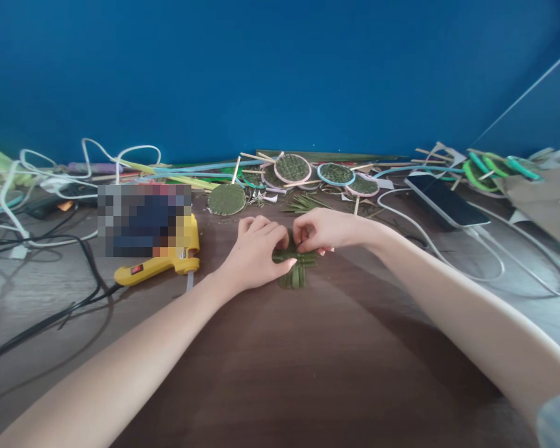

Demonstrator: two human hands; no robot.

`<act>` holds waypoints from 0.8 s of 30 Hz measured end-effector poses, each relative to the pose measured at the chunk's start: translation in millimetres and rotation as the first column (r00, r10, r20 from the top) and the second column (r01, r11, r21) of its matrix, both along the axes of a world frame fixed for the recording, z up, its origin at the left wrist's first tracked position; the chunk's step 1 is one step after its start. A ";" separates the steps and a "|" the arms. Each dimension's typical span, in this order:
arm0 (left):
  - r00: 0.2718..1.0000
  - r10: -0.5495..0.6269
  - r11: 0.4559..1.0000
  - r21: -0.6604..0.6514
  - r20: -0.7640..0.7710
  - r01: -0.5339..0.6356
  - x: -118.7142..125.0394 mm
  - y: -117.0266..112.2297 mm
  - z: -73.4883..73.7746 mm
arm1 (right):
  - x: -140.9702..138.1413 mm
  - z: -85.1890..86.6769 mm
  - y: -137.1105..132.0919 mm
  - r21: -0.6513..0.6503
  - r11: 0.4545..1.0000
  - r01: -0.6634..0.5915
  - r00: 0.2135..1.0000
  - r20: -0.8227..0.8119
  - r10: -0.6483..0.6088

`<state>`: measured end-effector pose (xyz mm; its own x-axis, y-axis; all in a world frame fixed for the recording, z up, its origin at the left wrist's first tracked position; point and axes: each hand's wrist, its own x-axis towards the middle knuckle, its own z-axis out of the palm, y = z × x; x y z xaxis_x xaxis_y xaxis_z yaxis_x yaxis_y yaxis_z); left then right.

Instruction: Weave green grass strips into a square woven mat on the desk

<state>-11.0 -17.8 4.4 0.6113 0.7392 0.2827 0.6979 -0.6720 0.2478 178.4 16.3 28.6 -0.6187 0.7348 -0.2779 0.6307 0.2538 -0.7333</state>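
Flat green leaf strips [298,277], crossed over and under each other in a small woven patch, lie on the brown table before me. My left hand [261,254] rests at the patch's left side, fingers bent over it and thumb stretched apart along its edge. My right hand [321,230] is closed in a pinch at the patch's upper right, on what looks like one of the strips; its fingertips partly cover the spot. Both hands hide the upper part of the weave.
A yellow glue gun [156,264] with a black cord lies at the left, partly pixelated. Behind my hands are round green woven fans [293,169] with coloured rims and sticks. A phone [445,199] with white cables lies at the right. A blue wall [280,74] stands behind.
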 end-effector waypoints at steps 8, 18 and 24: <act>0.999 0.040 0.999 -0.018 0.005 -0.040 1.2 2.3 -1.3 | 1.5 -0.2 2.1 -0.038 0.999 -0.001 1.000 -0.019 0.000; 0.999 0.048 0.999 -0.020 0.000 -0.048 0.9 0.7 -1.0 | 3.0 -1.1 4.5 -0.090 0.996 -0.005 0.999 -0.045 0.001; 0.999 0.043 0.998 -0.046 0.001 -0.042 1.3 1.8 -0.3 | 3.3 -0.1 4.1 -0.116 0.993 -0.010 0.999 -0.047 0.005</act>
